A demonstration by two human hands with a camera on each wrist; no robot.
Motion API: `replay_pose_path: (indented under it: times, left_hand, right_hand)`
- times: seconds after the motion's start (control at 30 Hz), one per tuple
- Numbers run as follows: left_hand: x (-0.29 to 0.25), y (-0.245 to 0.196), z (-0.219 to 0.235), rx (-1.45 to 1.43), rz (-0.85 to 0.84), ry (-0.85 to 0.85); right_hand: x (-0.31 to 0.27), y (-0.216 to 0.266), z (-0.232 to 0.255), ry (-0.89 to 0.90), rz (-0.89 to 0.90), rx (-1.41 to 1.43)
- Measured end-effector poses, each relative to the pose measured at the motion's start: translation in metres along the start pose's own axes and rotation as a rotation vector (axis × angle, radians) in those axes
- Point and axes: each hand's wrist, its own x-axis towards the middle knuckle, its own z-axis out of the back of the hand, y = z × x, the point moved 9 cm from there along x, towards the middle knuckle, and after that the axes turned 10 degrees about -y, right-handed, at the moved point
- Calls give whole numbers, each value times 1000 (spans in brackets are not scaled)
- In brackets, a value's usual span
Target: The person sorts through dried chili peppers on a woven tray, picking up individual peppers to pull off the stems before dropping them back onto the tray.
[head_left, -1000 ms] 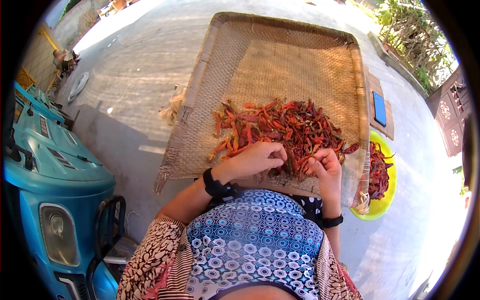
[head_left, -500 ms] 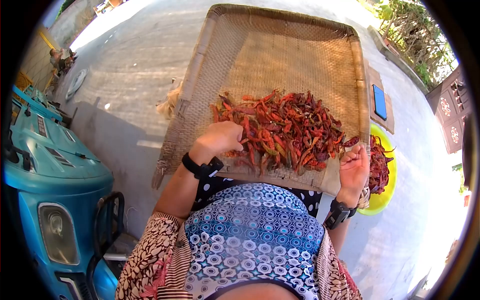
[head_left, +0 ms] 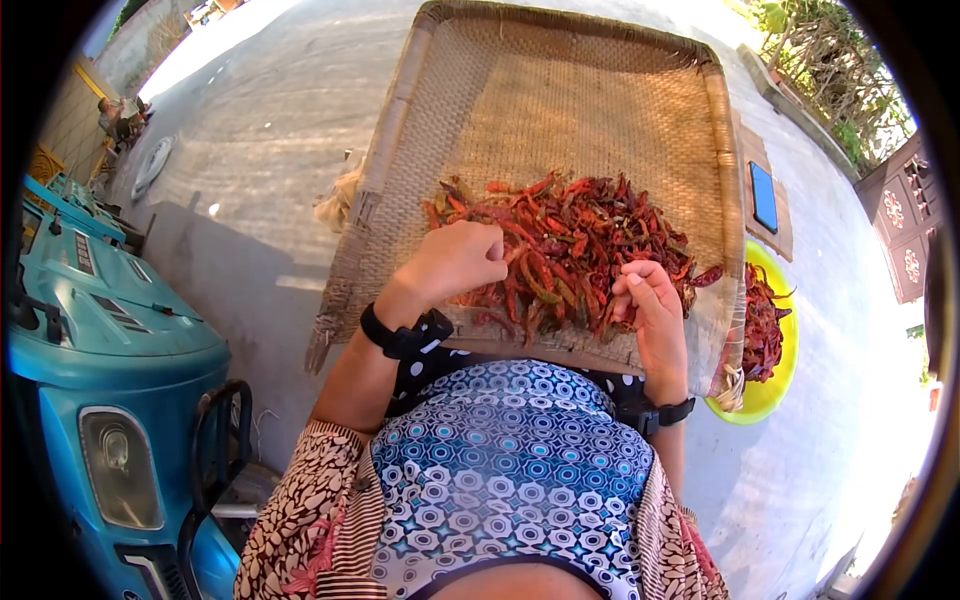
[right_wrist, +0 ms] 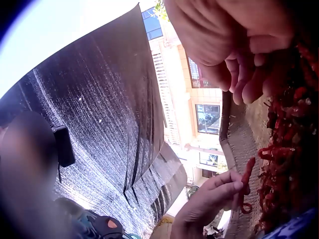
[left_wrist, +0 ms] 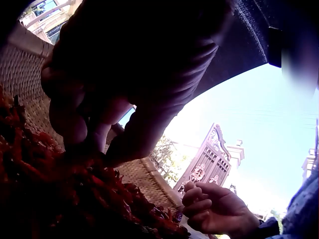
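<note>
Red dried chilies point(head_left: 575, 240) lie heaped in the near half of a woven tray point(head_left: 600, 110). My left hand point(head_left: 455, 262) is over the left part of the heap; the right wrist view shows this hand point(right_wrist: 207, 201) pinching one red chili point(right_wrist: 247, 172) between thumb and fingers. At the heap's right side is my right hand point(head_left: 652, 310), palm turned up, its fingers loosely bent with no chili visible in them. The left wrist view shows my left hand point(left_wrist: 134, 74) dark and close above chilies point(left_wrist: 89, 199), with my right hand point(left_wrist: 217, 209) apart from it.
Right of the tray stands a yellow basin point(head_left: 752, 408) holding more chilies point(head_left: 763, 335). Beyond it a phone point(head_left: 763, 197) lies on a flat board. A blue vehicle point(head_left: 125, 350) stands at the left. A person point(head_left: 120, 115) sits far back on the left.
My right hand has come from the tray's right edge beside the basin back to the heap. My left hand, near the right one a second ago, went left, then shifted slightly up and right.
</note>
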Motion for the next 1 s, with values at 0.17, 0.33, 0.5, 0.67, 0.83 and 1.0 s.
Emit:
replay_pose_path:
  times: [0.17,0.33,0.5,0.67,0.83,1.0]
  left_hand:
    - [-11,-48,-3,-386,-121,145]
    - [-19,-65,-36,-582,-52,357]
    - [-16,-64,-38,-733,3,312]
    - [8,-28,-37,-808,81,24]
    - [10,-3,-13,-410,-86,-534]
    - [-7,-22,-7,-34,-463,-715]
  right_hand:
    - [-11,7,-44,176,45,-295]
    - [-18,-4,-61,270,-8,-291]
    - [-14,4,-36,137,30,-306]
    - [1,28,30,-211,169,101]
    - [0,20,67,-273,116,406]
    - [-1,2,55,-269,51,344]
